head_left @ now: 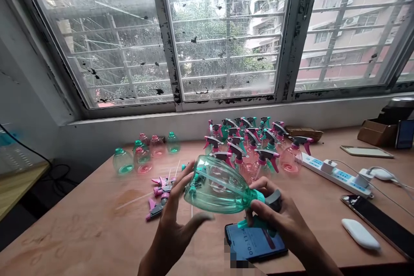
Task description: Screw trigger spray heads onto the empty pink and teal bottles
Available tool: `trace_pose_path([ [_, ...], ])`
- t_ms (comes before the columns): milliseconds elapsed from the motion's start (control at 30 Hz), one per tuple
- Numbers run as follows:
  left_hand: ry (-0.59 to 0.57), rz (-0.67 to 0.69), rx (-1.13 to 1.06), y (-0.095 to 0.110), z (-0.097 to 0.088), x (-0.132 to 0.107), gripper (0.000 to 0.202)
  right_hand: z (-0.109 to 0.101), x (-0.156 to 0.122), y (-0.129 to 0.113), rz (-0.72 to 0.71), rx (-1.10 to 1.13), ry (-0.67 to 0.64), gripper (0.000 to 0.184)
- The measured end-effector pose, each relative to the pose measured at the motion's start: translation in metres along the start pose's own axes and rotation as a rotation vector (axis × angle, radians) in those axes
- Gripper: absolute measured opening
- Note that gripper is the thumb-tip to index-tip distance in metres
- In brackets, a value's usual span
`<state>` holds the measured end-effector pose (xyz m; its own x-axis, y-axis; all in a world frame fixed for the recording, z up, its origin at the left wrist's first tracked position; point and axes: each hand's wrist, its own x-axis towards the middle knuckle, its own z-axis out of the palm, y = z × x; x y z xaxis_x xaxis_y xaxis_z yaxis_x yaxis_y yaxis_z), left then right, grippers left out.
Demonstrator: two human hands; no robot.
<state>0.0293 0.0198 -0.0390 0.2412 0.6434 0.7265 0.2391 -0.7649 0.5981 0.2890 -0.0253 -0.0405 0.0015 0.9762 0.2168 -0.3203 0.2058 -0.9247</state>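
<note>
A clear green spray bottle (216,187) lies sideways in the air above the table, its base to the left and its neck to the right. My right hand (286,217) grips it at the turquoise collar, where a grey and turquoise trigger head sits on the neck. A dip tube runs inside the bottle. At the base, my left hand (173,220) has its fingers and thumb spread, close against the plastic; whether they touch it I cannot tell. Loose pink and grey trigger heads (157,207) with thin tubes lie behind my left hand.
Several headless bottles (123,161) stand at the back left. Behind the held bottle is a cluster of bottles with spray heads (250,142). A lit phone (255,246) lies below my hands. To the right are a power strip (333,174), a dark phone (378,220) and a white case (360,233).
</note>
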Motion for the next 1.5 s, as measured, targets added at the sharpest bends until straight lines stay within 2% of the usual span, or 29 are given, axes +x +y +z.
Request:
trace_pose_path([
  [100,-0.006,-0.145,-0.071,0.002,0.003,-0.003,0.092,-0.001,0.001,0.010,-0.192,-0.258,0.046,0.037],
  [200,0.044,-0.298,-0.213,0.008,0.006,-0.001,0.091,-0.003,0.001,0.016,-0.343,-0.423,0.058,0.031],
  [300,0.011,-0.408,-0.318,0.014,0.005,0.003,0.084,-0.004,0.000,0.014,-0.280,-0.347,0.047,0.033],
  [433,-0.046,-0.449,-0.270,0.015,-0.003,0.000,0.086,-0.002,-0.002,0.004,-0.061,-0.092,0.014,0.042],
  [500,-0.065,-0.464,-0.258,0.012,-0.007,-0.005,0.083,-0.001,-0.002,0.003,-0.004,-0.027,-0.008,0.045],
  [567,-0.098,-0.448,-0.242,0.010,-0.012,-0.009,0.086,-0.001,-0.002,0.005,-0.016,-0.053,-0.029,0.043],
  [667,-0.142,-0.411,-0.280,0.010,-0.016,-0.008,0.107,-0.004,-0.002,0.012,-0.161,-0.239,-0.043,0.033],
  [767,-0.122,-0.486,-0.396,0.015,-0.017,-0.001,0.121,-0.006,-0.002,0.016,-0.291,-0.396,-0.033,0.027],
  [833,-0.123,-0.526,-0.397,0.016,-0.018,0.001,0.119,-0.007,-0.002,0.015,-0.265,-0.377,-0.029,0.027],
  [967,-0.194,-0.380,-0.244,0.010,-0.022,-0.003,0.108,-0.007,-0.003,0.007,-0.056,-0.147,-0.092,0.038],
  [1033,-0.231,-0.300,-0.149,0.008,-0.025,-0.006,0.105,-0.007,-0.002,0.003,-0.013,-0.094,-0.100,0.042],
  [1167,-0.250,-0.222,-0.014,0.011,-0.026,-0.007,0.103,-0.008,0.000,0.003,-0.055,-0.193,-0.094,0.038],
  [1267,-0.268,-0.211,0.037,0.014,-0.025,-0.004,0.121,-0.012,0.001,0.007,-0.165,-0.341,-0.084,0.033],
  [1333,-0.278,-0.215,0.046,0.014,-0.024,-0.003,0.126,-0.014,0.001,0.008,-0.194,-0.375,-0.092,0.031],
  [1500,-0.259,-0.182,0.064,0.007,-0.024,-0.004,0.116,-0.013,-0.001,0.001,-0.049,-0.162,-0.171,0.034],
])
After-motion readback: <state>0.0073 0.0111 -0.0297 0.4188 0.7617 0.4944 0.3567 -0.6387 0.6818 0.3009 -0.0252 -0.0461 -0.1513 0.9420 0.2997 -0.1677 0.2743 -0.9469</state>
